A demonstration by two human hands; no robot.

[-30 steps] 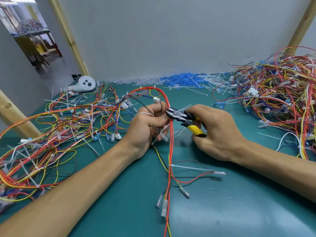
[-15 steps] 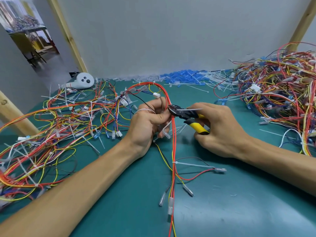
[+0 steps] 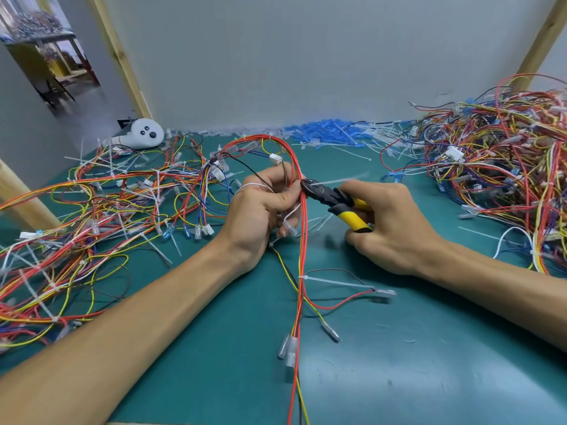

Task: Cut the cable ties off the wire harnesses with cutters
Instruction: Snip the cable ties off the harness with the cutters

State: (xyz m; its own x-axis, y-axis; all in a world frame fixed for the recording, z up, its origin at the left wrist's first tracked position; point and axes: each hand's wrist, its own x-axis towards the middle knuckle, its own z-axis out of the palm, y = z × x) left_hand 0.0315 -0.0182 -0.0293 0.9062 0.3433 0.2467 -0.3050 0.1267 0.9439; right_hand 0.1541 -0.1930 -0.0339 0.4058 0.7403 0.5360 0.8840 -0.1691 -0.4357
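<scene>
You're gripping the red-and-yellow wire harness (image 3: 302,240) in your left hand (image 3: 260,210), fingers curled tight around it above the green tabletop (image 3: 399,363), while your right hand (image 3: 395,228) is squeezing the yellow-handled cutters (image 3: 334,200), tip pressing at a white cable tie (image 3: 337,180). Another white tie (image 3: 331,282) is waiting lower down. You're looking far from finished: the big tangled pile of harnesses (image 3: 506,173) at right is still bristling with ties.
</scene>
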